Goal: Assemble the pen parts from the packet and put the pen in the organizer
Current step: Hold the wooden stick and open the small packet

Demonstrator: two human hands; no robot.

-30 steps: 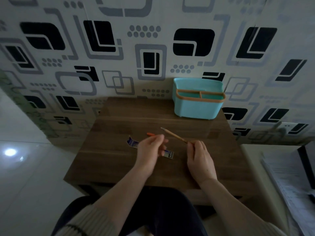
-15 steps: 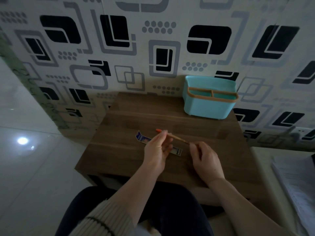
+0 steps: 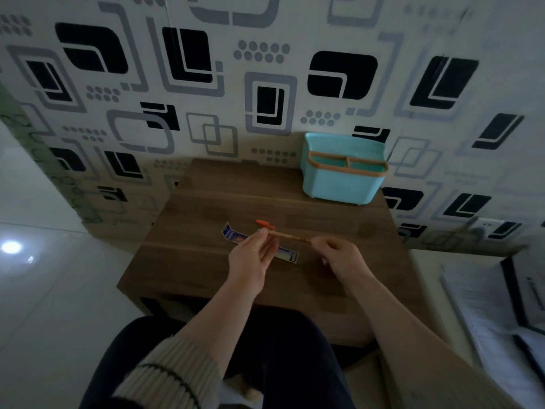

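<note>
left hand (image 3: 253, 256): pinched pen (image 3: 290, 236) at its left end
right hand (image 3: 339, 256): pinched its right end
packet (image 3: 233, 236): lay on tabletop (image 3: 191, 255)

A dark wooden table (image 3: 206, 261) stands against a patterned wall. On its far right corner sits a light blue organizer (image 3: 343, 184) with an orange rim and divided compartments. Near the middle lie a flat blue-and-white packet (image 3: 233, 235) and a small orange cap (image 3: 263, 223).
</note>
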